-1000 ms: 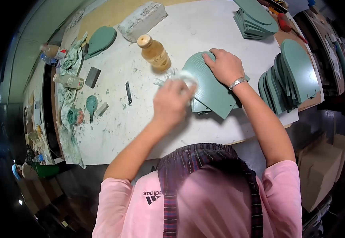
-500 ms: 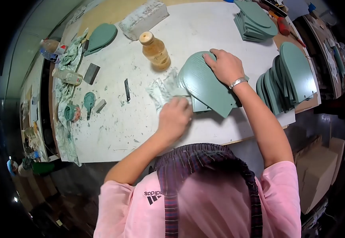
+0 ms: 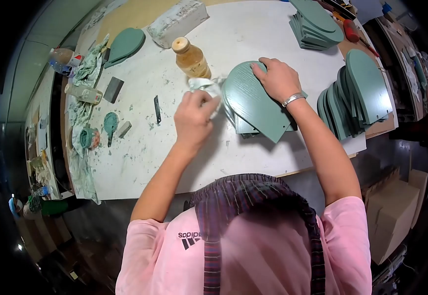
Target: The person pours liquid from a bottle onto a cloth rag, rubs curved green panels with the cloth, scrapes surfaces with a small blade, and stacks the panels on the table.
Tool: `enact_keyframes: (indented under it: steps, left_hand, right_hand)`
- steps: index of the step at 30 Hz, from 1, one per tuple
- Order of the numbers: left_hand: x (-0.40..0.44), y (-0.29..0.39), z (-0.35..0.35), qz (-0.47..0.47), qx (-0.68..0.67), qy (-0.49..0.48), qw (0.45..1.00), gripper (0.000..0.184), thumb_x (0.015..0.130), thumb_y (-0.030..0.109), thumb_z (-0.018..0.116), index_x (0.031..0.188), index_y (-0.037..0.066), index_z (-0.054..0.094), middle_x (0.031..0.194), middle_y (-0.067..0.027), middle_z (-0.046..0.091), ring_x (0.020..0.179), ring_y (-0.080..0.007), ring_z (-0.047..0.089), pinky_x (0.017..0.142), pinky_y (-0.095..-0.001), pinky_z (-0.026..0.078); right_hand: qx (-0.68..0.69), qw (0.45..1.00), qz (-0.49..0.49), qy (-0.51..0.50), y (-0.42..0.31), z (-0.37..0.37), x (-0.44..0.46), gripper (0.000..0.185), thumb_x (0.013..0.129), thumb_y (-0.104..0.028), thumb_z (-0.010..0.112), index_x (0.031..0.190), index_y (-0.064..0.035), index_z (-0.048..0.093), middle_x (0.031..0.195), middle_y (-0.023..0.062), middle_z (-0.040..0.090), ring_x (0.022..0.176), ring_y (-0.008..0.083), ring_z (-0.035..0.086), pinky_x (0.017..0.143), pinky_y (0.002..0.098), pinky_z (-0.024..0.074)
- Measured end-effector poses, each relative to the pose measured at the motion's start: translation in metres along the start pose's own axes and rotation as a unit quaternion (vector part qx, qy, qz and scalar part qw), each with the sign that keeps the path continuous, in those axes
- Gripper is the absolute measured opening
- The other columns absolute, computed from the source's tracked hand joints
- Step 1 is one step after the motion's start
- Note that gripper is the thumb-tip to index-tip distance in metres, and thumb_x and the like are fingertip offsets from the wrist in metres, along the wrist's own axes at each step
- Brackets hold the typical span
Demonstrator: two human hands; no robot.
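A green rounded panel with a pointed lower end (image 3: 255,105) lies on top of other panels near the middle of the table. My right hand (image 3: 282,81) grips its upper right edge, the thumb on its face and the fingers along the rim. A crumpled pale cloth (image 3: 206,86) is pinched in my left hand (image 3: 194,115), just left of the panels. My left fingertips are partly hidden. Close behind the cloth stands a bottle of amber liquid (image 3: 191,59).
Stacks of green panels stand at the right (image 3: 366,91) and far right (image 3: 317,24). To the left lie a dark block (image 3: 113,90), a black blade-like strip (image 3: 157,109), a green-coated scraper (image 3: 110,125) and a small jar (image 3: 90,138). A white-smeared block (image 3: 178,23) sits at the back.
My left hand has moved up and left with the cloth, away from the panels' lower left edge. My right hand stays on the top panel, which has barely shifted.
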State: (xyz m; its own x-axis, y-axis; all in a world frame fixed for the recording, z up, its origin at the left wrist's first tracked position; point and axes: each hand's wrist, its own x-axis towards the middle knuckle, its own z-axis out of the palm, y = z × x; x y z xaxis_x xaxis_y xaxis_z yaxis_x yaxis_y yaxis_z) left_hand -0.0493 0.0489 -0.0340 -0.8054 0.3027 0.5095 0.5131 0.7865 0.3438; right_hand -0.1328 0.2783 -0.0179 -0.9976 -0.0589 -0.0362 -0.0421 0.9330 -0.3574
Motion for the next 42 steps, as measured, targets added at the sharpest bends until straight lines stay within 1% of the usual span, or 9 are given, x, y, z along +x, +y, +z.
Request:
enact_keyframes:
  steps: [3,5,10,17,25,29,31,36,42]
  left_hand:
    - [-0.003,0.0,0.011,-0.172,-0.192,-0.01,0.966,0.031,0.077,-0.001,0.066,0.106,0.008,0.072,0.089,-0.0039,0.068,0.078,-0.0164,0.061,0.069,-0.0293,0.05]
    - [0.002,0.016,0.011,-0.363,-0.439,-0.069,0.819,0.026,0.085,0.011,0.072,0.105,-0.005,0.068,0.092,-0.0072,0.07,0.082,-0.0098,0.061,0.074,-0.0252,0.049]
    - [0.009,0.016,0.019,-0.429,-0.578,-0.067,0.691,0.02,0.086,0.011,0.069,0.097,-0.005,0.064,0.082,-0.0043,0.064,0.072,-0.0098,0.058,0.068,-0.0251,0.049]
    - [0.01,0.015,-0.006,-0.378,-0.555,-0.01,0.741,0.015,0.087,0.009,0.068,0.098,-0.001,0.063,0.082,-0.0022,0.063,0.07,-0.0087,0.057,0.065,-0.0235,0.047]
    - [0.015,0.009,-0.033,-0.405,-0.65,0.064,0.639,0.014,0.089,0.009,0.067,0.099,-0.002,0.066,0.084,-0.0036,0.067,0.076,-0.0081,0.061,0.072,-0.0259,0.051]
    - [0.017,0.023,-0.06,-0.243,-0.461,0.016,0.853,0.02,0.087,0.007,0.065,0.107,0.004,0.069,0.106,-0.0063,0.068,0.089,-0.0162,0.064,0.083,-0.03,0.052]
    - [0.024,0.043,-0.07,0.085,-0.187,-0.011,0.979,0.031,0.08,0.006,0.066,0.111,0.006,0.071,0.121,-0.0078,0.063,0.108,-0.0273,0.058,0.1,-0.0389,0.043]
    - [0.005,-0.003,-0.046,-0.286,-0.435,0.011,0.854,0.025,0.091,0.014,0.062,0.112,0.0,0.068,0.104,-0.007,0.069,0.092,-0.0171,0.066,0.084,-0.0298,0.052]
    - [-0.012,0.024,-0.067,-0.366,-0.631,-0.06,0.681,0.034,0.098,0.026,0.058,0.111,-0.005,0.064,0.094,-0.0085,0.069,0.081,-0.0111,0.065,0.074,-0.0251,0.053]
  right_hand:
    - [0.046,0.996,-0.031,0.067,0.003,0.006,0.001,0.042,0.091,-0.041,0.053,0.107,-0.0066,0.071,0.113,0.0189,0.066,0.104,0.036,0.061,0.093,0.0442,0.0472]
    - [0.057,0.99,-0.079,0.105,0.008,0.01,0.002,0.037,0.089,-0.037,0.057,0.104,-0.006,0.072,0.116,0.0197,0.064,0.109,0.0361,0.058,0.095,0.0437,0.046]
    - [0.133,0.961,-0.182,0.157,0.001,0.015,-0.003,0.026,0.079,-0.022,0.066,0.095,-0.0031,0.073,0.121,0.0205,0.062,0.116,0.0349,0.053,0.098,0.0418,0.0447]
    - [0.364,0.926,-0.101,-0.017,-0.009,-0.044,-0.038,0.025,0.082,-0.013,0.064,0.102,0.0021,0.067,0.098,0.0138,0.068,0.087,0.0226,0.064,0.081,0.0321,0.05]
    - [0.641,0.76,0.095,-0.046,-0.019,-0.035,-0.103,0.022,0.097,-0.011,0.055,0.103,0.0082,0.064,0.09,0.0068,0.067,0.083,0.011,0.06,0.076,0.025,0.048]
    - [0.667,0.736,0.114,-0.036,-0.02,-0.032,-0.116,0.023,0.098,-0.01,0.053,0.103,0.0095,0.064,0.092,0.0089,0.067,0.081,0.0122,0.061,0.074,0.0251,0.0492]
    - [0.675,0.728,0.122,-0.016,-0.03,-0.036,-0.121,0.023,0.098,-0.01,0.053,0.103,0.0098,0.064,0.092,0.0091,0.067,0.081,0.0124,0.061,0.074,0.0253,0.0495]
    - [0.705,0.701,0.106,0.013,-0.034,-0.044,-0.127,0.026,0.098,-0.012,0.054,0.106,0.0104,0.063,0.095,0.0106,0.068,0.083,0.0139,0.062,0.076,0.0257,0.0503]
    - [0.787,0.601,0.141,0.004,-0.03,-0.031,-0.125,0.027,0.1,-0.013,0.051,0.113,0.0092,0.06,0.106,0.0128,0.066,0.095,0.0173,0.063,0.087,0.0284,0.05]
